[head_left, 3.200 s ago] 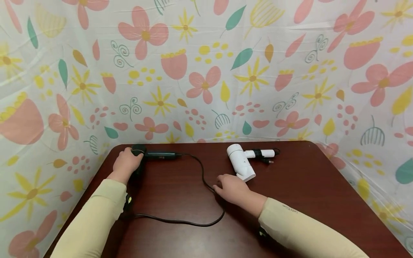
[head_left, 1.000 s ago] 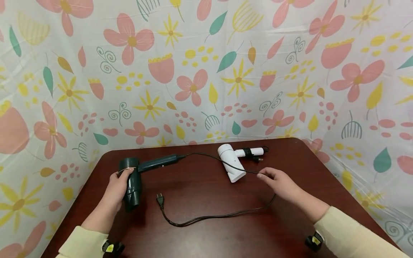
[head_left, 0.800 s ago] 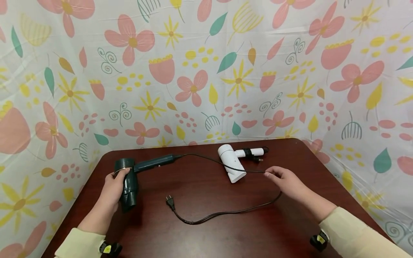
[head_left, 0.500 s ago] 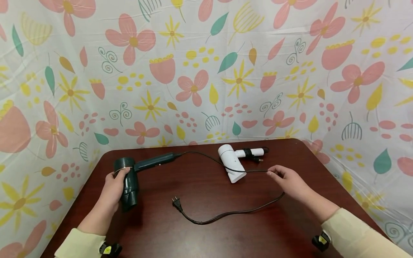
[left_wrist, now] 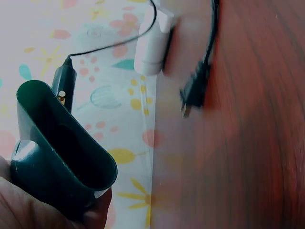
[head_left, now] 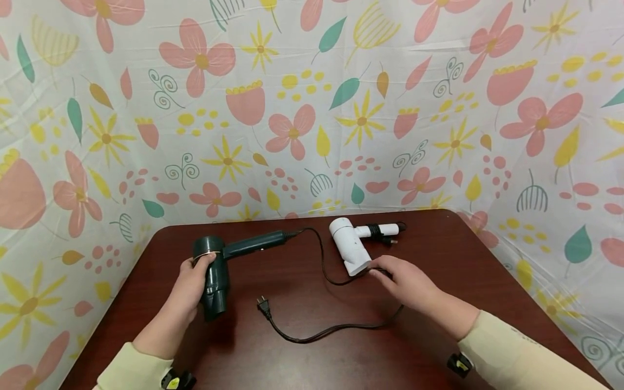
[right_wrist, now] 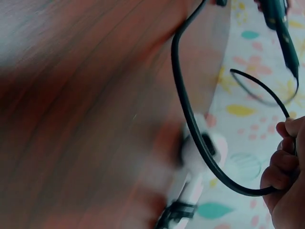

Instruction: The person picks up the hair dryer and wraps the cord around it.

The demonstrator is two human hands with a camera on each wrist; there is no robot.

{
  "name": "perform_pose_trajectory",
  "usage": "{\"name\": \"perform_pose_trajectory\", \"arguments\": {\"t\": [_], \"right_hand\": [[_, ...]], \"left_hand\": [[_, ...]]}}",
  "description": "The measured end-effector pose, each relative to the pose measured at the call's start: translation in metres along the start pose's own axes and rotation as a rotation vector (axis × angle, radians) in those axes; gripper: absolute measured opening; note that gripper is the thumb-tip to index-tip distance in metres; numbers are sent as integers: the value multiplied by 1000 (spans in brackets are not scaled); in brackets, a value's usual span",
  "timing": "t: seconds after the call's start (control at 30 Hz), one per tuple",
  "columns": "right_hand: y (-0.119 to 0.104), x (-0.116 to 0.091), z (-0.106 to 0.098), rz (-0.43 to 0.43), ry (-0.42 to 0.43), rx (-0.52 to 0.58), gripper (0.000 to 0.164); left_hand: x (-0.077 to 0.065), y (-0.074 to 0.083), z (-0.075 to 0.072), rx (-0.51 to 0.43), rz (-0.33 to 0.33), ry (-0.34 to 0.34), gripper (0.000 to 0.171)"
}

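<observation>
My left hand (head_left: 197,281) grips the barrel of a dark green hair dryer (head_left: 216,276), held above the left side of the table. Its handle points right and its nozzle faces toward me; the left wrist view shows the narrow nozzle opening (left_wrist: 66,138). From the handle's end a black power cord (head_left: 324,260) dips down and runs to my right hand (head_left: 409,281). Curled fingers of that hand hold the cord, as the right wrist view shows. Past the hand the cord (right_wrist: 183,95) loops back left, ending in a two-pin plug (head_left: 264,306) over the table's middle.
A white hair dryer (head_left: 348,244) lies at the back of the dark red wooden table (head_left: 302,368), just beyond my right hand. Its own black cord (head_left: 377,232) is wrapped around the handle. A flower-patterned curtain (head_left: 312,179) hangs behind the table and along both sides.
The left hand has lifted the green dryer off the table, and the right hand has taken up its cord. Most recently both hands moved closer together, and the stretched cord went slack.
</observation>
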State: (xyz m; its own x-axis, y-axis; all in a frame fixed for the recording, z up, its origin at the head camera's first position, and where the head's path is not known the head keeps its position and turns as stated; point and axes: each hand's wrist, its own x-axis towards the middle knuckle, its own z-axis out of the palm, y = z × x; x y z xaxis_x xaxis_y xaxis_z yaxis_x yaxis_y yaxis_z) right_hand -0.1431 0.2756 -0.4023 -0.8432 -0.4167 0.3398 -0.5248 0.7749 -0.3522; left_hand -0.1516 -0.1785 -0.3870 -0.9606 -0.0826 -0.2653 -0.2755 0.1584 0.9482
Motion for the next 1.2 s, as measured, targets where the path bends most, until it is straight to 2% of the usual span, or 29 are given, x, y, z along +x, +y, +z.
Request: {"name": "perform_pose_trajectory", "arguments": {"t": [0.27,0.43,0.63,0.93,1.2], "right_hand": [[-36,23,15,-180,-15,-30,11],[-56,38,19,-234,-31,17,12],[-69,53,21,-299,-10,28,11],[-75,64,13,-310,50,-8,12],[-71,67,5,-280,21,-16,14]], "left_hand": [[-7,4,21,23,8,-52,91],[-9,3,35,30,23,-75,90],[-10,0,46,64,21,-99,90],[-11,-2,50,84,35,-140,88],[-14,-6,45,61,29,-185,77]]}}
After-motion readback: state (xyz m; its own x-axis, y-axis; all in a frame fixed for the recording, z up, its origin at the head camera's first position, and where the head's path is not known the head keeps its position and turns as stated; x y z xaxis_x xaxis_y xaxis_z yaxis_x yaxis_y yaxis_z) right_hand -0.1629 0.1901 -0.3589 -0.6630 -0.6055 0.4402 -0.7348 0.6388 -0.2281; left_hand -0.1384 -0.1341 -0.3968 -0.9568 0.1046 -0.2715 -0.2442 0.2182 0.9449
